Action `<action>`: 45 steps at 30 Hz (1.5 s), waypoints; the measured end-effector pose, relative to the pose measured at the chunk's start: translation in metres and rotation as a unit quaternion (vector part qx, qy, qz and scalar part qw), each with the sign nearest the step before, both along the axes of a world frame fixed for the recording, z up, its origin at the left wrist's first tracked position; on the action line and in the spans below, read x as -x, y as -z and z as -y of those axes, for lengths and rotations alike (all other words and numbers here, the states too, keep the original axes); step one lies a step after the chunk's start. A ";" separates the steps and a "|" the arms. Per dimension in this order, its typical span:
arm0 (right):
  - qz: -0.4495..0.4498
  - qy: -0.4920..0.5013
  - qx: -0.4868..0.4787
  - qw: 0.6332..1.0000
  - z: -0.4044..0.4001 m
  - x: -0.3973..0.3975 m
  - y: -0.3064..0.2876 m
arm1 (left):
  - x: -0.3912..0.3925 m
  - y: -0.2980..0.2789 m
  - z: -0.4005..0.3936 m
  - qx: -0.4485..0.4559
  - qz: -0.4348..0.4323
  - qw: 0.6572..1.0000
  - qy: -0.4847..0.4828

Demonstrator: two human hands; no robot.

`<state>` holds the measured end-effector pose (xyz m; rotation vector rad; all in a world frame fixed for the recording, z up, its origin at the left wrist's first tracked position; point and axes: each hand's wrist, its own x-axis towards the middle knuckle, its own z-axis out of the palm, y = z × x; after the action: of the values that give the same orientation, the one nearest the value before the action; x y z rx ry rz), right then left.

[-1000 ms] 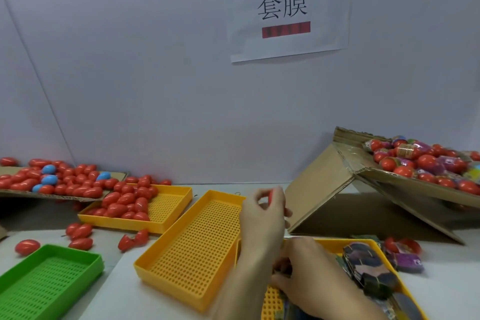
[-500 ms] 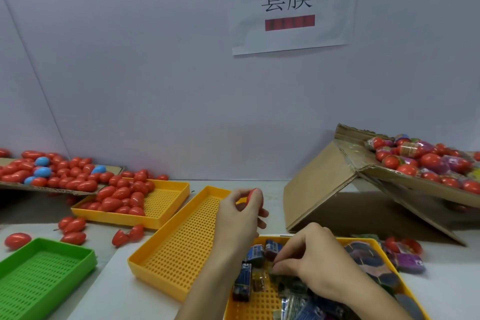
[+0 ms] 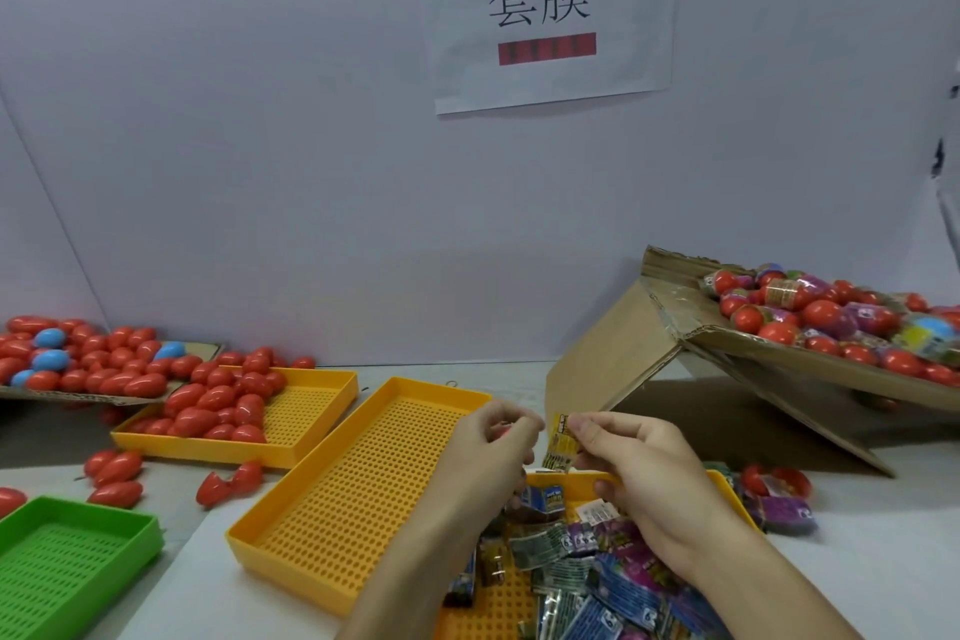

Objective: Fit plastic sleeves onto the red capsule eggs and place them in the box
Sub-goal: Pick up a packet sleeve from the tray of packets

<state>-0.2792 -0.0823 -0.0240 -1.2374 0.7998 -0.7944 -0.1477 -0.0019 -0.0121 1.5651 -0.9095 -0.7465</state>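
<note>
Your right hand (image 3: 639, 463) pinches a flat yellow printed sleeve (image 3: 560, 442) by its edge and holds it upright over the near tray of loose sleeves (image 3: 587, 566). Your left hand (image 3: 488, 447) is curled beside it, the fingers closed around something of which only a sliver of red shows; it looks like a red capsule egg (image 3: 505, 430), though most of it is hidden. The two hands sit close together, the sleeve between them, above the near end of the empty yellow tray (image 3: 363, 483).

The step in hand appears to be the fitting itself: sleeve picked, egg ready, the two not yet joined. Next you probably need to open the flattened sleeve into a tube and push the egg in end first.

The cardboard box (image 3: 779, 359), far right, already carries many sleeved eggs; the finished one belongs there. Bare red eggs fill the far-left yellow tray (image 3: 311, 411) and lie scattered on the surface (image 3: 171, 499).
</note>
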 end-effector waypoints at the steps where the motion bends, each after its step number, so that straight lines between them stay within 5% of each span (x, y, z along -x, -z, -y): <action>1: 0.002 0.003 0.001 1.000 0.000 -0.001 0.000 | 0.001 0.000 -0.002 -0.004 0.015 1.000 0.027; 7: 0.012 0.017 0.017 1.000 0.001 -0.003 0.003 | 0.004 -0.003 -0.004 0.033 0.085 0.995 0.029; 15: 0.045 0.039 0.013 0.998 0.001 -0.003 0.000 | 0.004 -0.008 -0.006 0.056 0.042 0.998 0.009; 27: 0.050 -0.084 0.058 0.994 -0.001 0.001 -0.005 | 0.001 -0.005 -0.005 0.020 0.107 0.991 0.074; 32: 0.034 -0.052 0.098 0.993 0.001 0.003 -0.001 | 0.000 -0.002 -0.004 0.023 0.144 0.987 0.061; 45: 0.068 -0.032 0.139 0.987 0.005 0.004 0.000 | -0.001 -0.003 -0.006 0.007 0.096 0.993 0.066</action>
<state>-0.2828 -0.0868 -0.0241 -1.4303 0.5478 -0.9495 -0.1464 0.0040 -0.0092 1.5964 -1.1664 -0.6878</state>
